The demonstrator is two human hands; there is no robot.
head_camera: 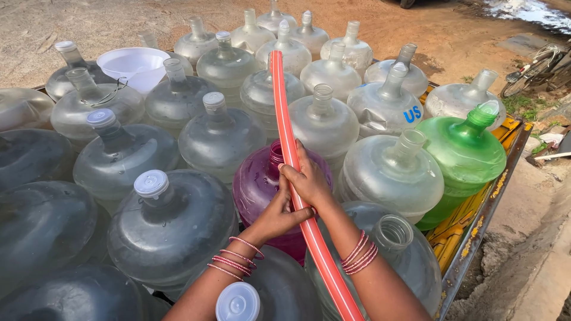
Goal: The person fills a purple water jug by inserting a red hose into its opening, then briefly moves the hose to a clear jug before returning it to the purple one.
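The scene is outdoors, on bare reddish-brown dirt ground [119, 24] with a wet patch [529, 10] at the far right corner. A low cart bed [488, 208] with a rusty metal edge and yellow-painted slats carries a dense crowd of large plastic water jugs, standing upright and touching one another. Most are clear or cloudy; some wear white caps, others stand open-necked. One purple jug [259, 184] stands near the middle, and a green jug [464, 154] stands at the right edge of the cart. A white funnel [134, 65] rests among the jugs at the far left. To the right of the cart the ground drops to grey rubble and a concrete edge [535, 267], and a bicycle [538, 71] leans near some grass at the far right.

A red hose [285, 119] with pale stripes runs from the bottom of the view up over the jugs, its far end lying above the clear jugs at the back. It passes just over the open neck of the purple jug. The right hand [309, 181] is wrapped around the hose from above, fingers curled closed on it. The left hand [279, 217] grips the hose just below, from the left side, fingers also closed around it. Both wrists wear red and pink bangles [357, 252].
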